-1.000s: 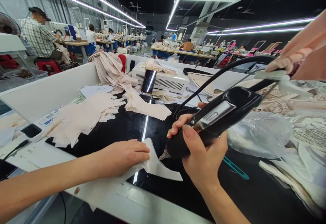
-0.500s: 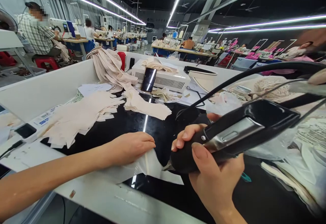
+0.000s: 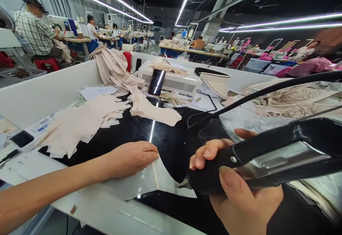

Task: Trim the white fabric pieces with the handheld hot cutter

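Note:
My left hand [image 3: 136, 158] rests low over the black tabletop, fingers closed at the upper edge of a thin, whitish, see-through sheet [image 3: 168, 181]. A narrow cream strip [image 3: 155, 178] runs down the sheet from beneath those fingertips. In my right hand [image 3: 245, 195] is a black corded hand tool [image 3: 280, 156] with a metal side plate; my thumb and fingers wrap round its rounded front. Its small metal tip [image 3: 183, 184] is at the sheet's right part; whether it touches, I cannot tell.
Cream fabric pieces [image 3: 82, 121] lie stacked at left, with another stack [image 3: 155, 110] ahead. A phone [image 3: 157, 82] leans on a white vented box [image 3: 181, 83]. Plastic-wrapped lace pieces [image 3: 288, 99] fill the right side. The tool's black cable [image 3: 256, 96] arches across. Co-workers sit beyond.
My right hand and the tool have shifted right and slightly down in view, with the tip still beside the sheet. My left hand has moved slightly left and keeps its hold.

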`<state>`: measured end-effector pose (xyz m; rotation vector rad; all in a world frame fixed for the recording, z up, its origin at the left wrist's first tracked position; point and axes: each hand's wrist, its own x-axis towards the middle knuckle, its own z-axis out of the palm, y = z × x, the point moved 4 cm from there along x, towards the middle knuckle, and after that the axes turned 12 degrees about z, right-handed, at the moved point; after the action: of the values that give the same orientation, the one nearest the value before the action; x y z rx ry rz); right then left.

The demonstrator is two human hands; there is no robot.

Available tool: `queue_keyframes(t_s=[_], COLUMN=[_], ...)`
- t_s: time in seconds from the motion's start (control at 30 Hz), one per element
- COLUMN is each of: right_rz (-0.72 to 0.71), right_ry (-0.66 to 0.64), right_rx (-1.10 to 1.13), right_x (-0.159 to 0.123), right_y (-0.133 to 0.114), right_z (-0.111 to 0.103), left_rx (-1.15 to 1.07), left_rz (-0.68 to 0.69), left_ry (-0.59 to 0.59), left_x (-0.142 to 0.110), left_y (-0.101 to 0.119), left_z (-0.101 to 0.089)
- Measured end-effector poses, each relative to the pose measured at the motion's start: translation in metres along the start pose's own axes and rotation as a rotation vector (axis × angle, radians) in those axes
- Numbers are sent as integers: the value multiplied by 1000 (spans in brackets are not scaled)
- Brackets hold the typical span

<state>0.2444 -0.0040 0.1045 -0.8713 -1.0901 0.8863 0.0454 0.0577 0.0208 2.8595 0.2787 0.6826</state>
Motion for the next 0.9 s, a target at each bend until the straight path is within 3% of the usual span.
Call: queue_keyframes(t_s=[0.23,0.5,0.9], right_rz=[-19,-89,-81], right_ry=[49,111,104], right_rx=[42,70,32], right_x=[17,53,53], right_y=[2,27,40], right_z=[7,30,37], left_rx=[51,11,-14], left_rz=[-6,-19,-19], left_ry=[6,21,-6], left_x=[-2,-2,-2], left_y=[3,1,4], left_z=[2,2,-2])
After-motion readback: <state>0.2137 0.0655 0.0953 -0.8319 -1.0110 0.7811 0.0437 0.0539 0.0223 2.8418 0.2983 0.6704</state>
